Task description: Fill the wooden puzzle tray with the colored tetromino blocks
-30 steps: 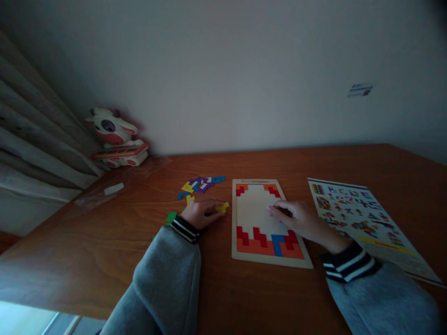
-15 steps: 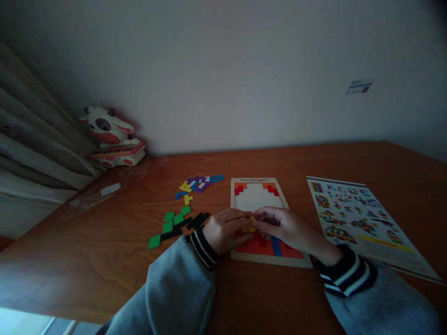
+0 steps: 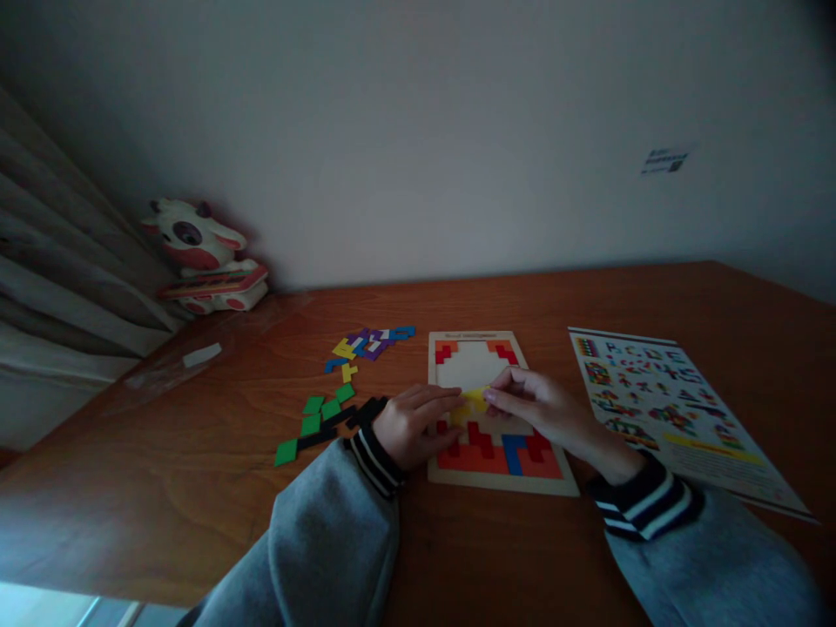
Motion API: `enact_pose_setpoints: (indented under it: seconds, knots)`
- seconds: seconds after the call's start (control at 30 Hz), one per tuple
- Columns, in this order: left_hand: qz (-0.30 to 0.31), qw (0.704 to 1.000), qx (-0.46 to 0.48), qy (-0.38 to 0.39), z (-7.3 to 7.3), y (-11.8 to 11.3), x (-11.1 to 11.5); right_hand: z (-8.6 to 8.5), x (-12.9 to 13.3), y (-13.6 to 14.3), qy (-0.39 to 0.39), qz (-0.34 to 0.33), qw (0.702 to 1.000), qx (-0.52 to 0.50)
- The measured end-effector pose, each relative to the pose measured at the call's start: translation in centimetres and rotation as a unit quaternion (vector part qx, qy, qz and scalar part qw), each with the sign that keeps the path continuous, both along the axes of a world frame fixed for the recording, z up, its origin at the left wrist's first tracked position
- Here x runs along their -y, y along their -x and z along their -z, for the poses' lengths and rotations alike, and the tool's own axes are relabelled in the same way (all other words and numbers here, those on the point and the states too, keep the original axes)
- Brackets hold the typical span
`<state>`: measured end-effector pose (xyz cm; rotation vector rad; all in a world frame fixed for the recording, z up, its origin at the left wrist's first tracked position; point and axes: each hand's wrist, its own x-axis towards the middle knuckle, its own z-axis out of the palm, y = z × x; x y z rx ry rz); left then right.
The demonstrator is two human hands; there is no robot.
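Observation:
A wooden puzzle board lies flat, with red, orange and blue pieces set along its near end and at its far corners. Over its middle, my right hand pinches a yellow puzzle piece between thumb and fingertips. My left hand lies over the board's left edge, fingers stretched towards the yellow piece and thumb apart. Its fingertips are at the piece's left side; whether they grip it I cannot tell. More yellow shows just below, partly hidden by the left fingers.
Green square pieces and black pieces lie left of the board. Behind them is a pile of purple, blue and yellow pieces. A printed pattern sheet lies at right. A toy cow stands at the back left.
My right hand has moved slightly up and away from the left hand, baring more of the yellow piece. The blue and red pieces at the near end now show more fully.

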<state>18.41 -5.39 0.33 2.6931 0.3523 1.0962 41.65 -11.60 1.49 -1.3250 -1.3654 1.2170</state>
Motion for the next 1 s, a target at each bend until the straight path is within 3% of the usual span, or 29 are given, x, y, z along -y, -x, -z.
enact_pose_setpoints:
  seconds: [0.2,0.47,0.67,0.77,1.0]
  knots:
    - [-0.052,0.998,-0.031,0.027,0.1,0.1,0.0,0.0,-0.3,-0.8,-0.018,0.082,0.996,-0.035]
    - [-0.051,0.995,-0.071,0.041,0.2,0.1,-0.1,1.1,-0.7,-1.8,-0.030,0.031,0.999,0.018]
    - [-0.044,0.995,-0.077,0.040,0.3,0.1,-0.2,1.4,-0.7,-2.0,-0.053,0.048,0.996,0.049]
    - [-0.049,0.995,-0.082,0.038,0.3,0.1,-0.2,1.2,-0.6,-1.6,-0.059,0.039,0.997,0.027]
    - [-0.052,0.994,-0.085,0.043,0.2,0.1,-0.1,0.2,-0.3,-1.3,-0.059,0.023,0.989,0.133]
